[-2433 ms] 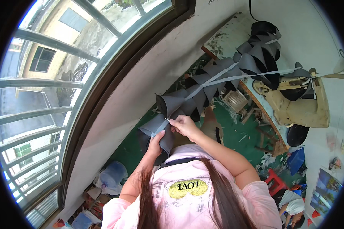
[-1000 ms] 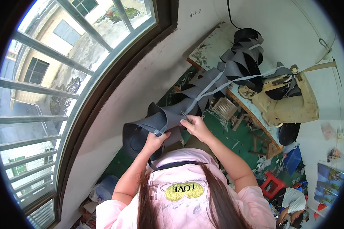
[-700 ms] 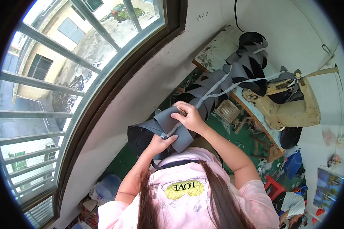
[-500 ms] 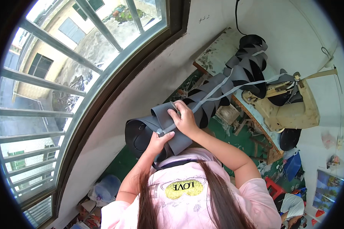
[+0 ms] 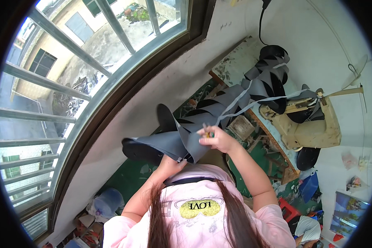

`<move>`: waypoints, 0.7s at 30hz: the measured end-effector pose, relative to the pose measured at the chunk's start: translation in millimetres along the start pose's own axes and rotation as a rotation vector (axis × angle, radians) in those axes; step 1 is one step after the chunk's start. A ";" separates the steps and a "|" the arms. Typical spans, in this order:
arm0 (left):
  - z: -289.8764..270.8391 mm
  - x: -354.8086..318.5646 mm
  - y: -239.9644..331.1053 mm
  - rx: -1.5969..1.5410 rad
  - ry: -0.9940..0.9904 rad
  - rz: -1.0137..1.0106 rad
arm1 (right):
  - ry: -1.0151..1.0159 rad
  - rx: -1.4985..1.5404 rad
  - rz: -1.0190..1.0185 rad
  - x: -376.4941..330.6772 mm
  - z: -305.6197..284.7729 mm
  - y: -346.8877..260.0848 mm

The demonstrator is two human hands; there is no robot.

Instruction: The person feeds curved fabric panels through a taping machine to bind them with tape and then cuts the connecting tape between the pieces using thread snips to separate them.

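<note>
A chain of dark grey fabric pieces [image 5: 252, 89] joined by a lighter grey strip runs from the sewing machine [image 5: 310, 124] down to my chest. The nearest grey piece [image 5: 169, 142] fans out to the left. My left hand [image 5: 169, 164] grips it from below at its lower edge. My right hand [image 5: 217, 140] is closed on the strip where this piece meets the chain, and something small and colourful shows between its fingers. The two hands are close together above my pink shirt.
The cream sewing machine stands on a worn table [image 5: 235, 62] against the white wall. A barred window [image 5: 91, 62] curves along the left. A wire crate [image 5: 239, 126], a red stool [image 5: 287, 208] and a blue bag [image 5: 107, 202] stand on the green floor.
Both hands have drawn the chain nearer. The near grey piece now spreads wider to the left, and my right hand has shifted right onto the joining strip.
</note>
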State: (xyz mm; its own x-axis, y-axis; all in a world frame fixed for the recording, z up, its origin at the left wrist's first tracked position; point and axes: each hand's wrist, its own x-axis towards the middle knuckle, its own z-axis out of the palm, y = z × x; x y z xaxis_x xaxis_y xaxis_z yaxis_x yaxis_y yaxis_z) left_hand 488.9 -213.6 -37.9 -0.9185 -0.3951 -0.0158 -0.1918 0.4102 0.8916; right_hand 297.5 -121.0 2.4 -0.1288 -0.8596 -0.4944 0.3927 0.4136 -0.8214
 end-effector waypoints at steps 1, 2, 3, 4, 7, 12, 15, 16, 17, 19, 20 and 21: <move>2.1 1.2 3.2 -0.002 -0.002 -0.003 | 0.014 0.113 -0.043 1.3 3.4 -5.9; 6.6 3.2 9.3 -0.053 0.014 0.018 | 0.009 0.278 -0.100 9.5 10.7 -4.8; 9.5 6.8 16.9 -0.103 0.032 0.040 | 0.002 0.440 -0.159 18.6 14.4 -3.1; 10.7 9.1 23.7 -0.077 0.029 0.033 | -0.037 0.400 -0.121 24.9 8.5 -2.4; 15.3 12.4 27.0 0.028 -0.153 0.159 | 0.172 -0.115 -0.327 53.9 19.1 6.8; 29.4 5.7 30.5 -0.801 -0.091 -0.254 | 0.626 -0.745 -0.782 64.1 27.5 -3.0; 27.2 7.0 21.6 -1.198 0.112 -0.554 | 0.687 -0.577 -0.833 33.8 7.8 -16.2; 23.0 9.6 24.1 -1.409 0.164 -0.565 | 0.698 -0.562 -0.808 20.0 1.9 -12.1; 23.0 8.9 22.1 -1.504 0.200 -0.581 | 0.672 -0.681 -0.777 1.4 -4.4 -7.3; 26.3 9.4 13.6 -1.687 0.131 -0.635 | 0.579 -0.667 -0.705 -22.2 -6.9 10.9; 34.9 10.9 11.0 -1.685 0.131 -0.633 | 0.540 -0.684 -0.638 -27.9 -5.4 21.8; 42.9 8.9 9.6 -1.763 0.108 -0.662 | 0.581 -0.738 -0.668 -31.6 3.5 27.4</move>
State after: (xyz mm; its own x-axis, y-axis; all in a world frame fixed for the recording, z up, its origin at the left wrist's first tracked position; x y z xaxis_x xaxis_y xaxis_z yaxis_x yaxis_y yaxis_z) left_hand 464.1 -177.9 -48.9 -0.8187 -0.1864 -0.5431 0.1327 -0.9817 0.1368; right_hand 315.6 -83.6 -3.5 -0.5858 -0.7846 0.2030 -0.5154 0.1674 -0.8405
